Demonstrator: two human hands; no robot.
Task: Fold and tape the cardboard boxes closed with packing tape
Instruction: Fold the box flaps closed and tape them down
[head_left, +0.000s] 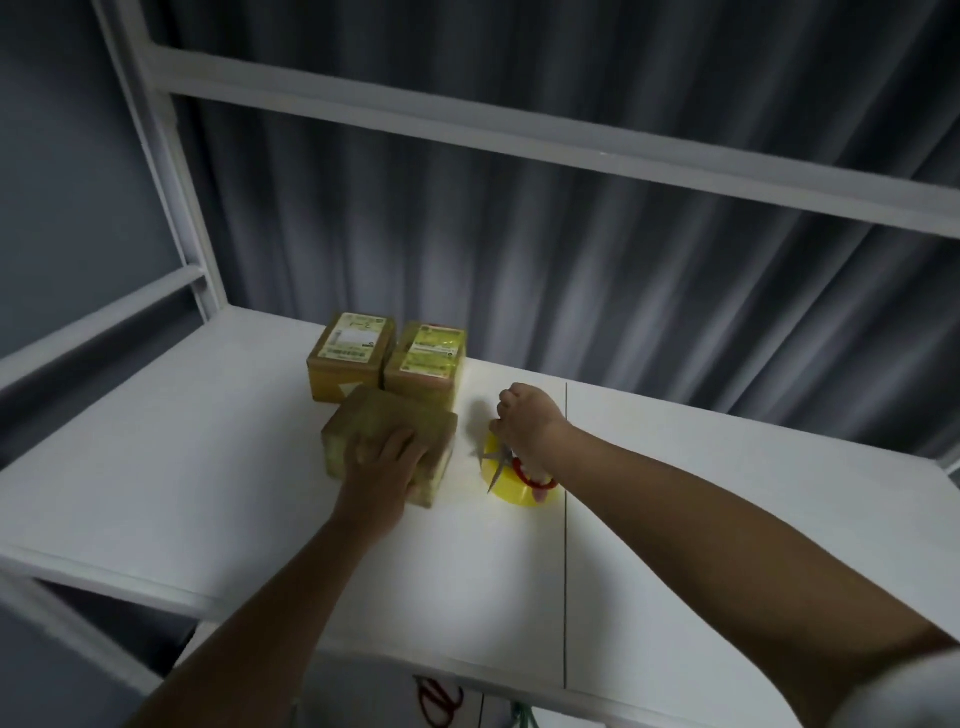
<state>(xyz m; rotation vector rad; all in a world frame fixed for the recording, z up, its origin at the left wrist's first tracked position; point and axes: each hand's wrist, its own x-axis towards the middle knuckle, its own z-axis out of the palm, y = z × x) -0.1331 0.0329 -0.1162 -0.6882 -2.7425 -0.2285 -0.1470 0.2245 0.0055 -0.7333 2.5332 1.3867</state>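
A small closed cardboard box (379, 421) lies near the middle of the white table (208, 467). My left hand (382, 462) rests flat on its near top corner, fingers spread over it. To its right a yellow roll of packing tape (511, 488) sits on the table, with red-handled scissors (511, 465) lying open across it. My right hand (527, 421) hovers just above and behind the roll, fingers curled; what it grips is hidden. Two more taped boxes, one (350, 364) and another (426, 369), carry labels and stand behind.
A white metal frame (171, 171) rises at the table's back left, with a crossbar overhead. A grey curtain (623, 260) hangs behind. A seam (565, 519) runs down the tabletop to the right. Another red-handled tool (439, 701) shows below the front edge.
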